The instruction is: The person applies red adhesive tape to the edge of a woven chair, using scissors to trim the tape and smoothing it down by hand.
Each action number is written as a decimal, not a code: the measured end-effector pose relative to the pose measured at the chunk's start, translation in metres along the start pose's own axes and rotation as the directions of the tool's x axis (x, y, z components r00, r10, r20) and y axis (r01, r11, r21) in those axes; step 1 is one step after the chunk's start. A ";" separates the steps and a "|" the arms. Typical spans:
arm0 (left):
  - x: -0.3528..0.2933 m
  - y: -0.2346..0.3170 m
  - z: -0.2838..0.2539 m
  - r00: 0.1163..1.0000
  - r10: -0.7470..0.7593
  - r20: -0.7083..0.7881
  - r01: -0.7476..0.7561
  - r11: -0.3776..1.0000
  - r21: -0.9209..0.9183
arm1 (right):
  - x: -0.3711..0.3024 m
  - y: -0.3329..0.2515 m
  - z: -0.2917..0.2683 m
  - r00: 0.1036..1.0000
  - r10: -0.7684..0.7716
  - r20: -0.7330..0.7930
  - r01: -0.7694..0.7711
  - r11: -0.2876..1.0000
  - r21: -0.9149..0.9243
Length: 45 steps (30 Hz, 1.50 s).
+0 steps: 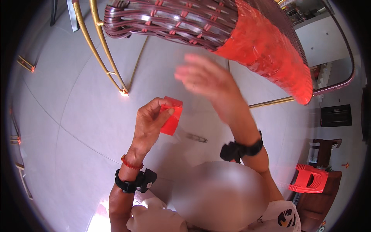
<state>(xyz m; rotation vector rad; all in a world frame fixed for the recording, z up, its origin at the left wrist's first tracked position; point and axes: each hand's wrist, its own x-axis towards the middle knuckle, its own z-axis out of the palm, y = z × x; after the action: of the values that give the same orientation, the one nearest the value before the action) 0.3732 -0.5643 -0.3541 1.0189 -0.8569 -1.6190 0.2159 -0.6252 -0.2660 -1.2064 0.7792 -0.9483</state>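
Note:
Raised in the middle of the view, my left hand (151, 118) pinches a roll of red tape (171, 125) between thumb and fingers. My right hand (206, 77) is up in the air to the right of the roll, apart from it. It is smeared by motion, but its fingers look stretched out, with nothing seen in them. Above both hands hangs a dark purple woven wicker piece (174, 23), perhaps part of a chair. Wrinkled red tape or film (266, 54) covers a wide band of it along the right side.
Gold-coloured metal legs (101, 50) stand on the grey floor (85, 104) at the upper left. A dark purple wrapped curved bar (340, 83) runs down the upper right. A red plastic stool (309, 178) and a brown wooden seat (320, 203) are at the lower right.

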 end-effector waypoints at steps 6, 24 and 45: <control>-0.003 -0.004 -0.008 0.999 0.037 -0.003 -0.037 0.999 0.008 | -0.029 -0.010 0.004 0.615 -0.518 0.595 0.452 -0.386 -0.804; -0.014 0.013 0.000 0.998 0.058 0.009 -0.058 0.998 0.024 | 0.004 0.001 -0.015 0.777 0.034 0.629 0.475 -0.687 -0.550; -0.029 0.014 -0.026 0.991 0.119 -0.068 -0.115 0.992 0.060 | -0.031 -0.037 -0.033 0.938 -0.346 -0.001 0.185 0.502 -0.845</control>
<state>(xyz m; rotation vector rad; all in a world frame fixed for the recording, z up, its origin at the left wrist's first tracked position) 0.4067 -0.5409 -0.3455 1.0400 -0.9007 -1.4589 0.1666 -0.6135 -0.2366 -2.1756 1.2968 -0.9499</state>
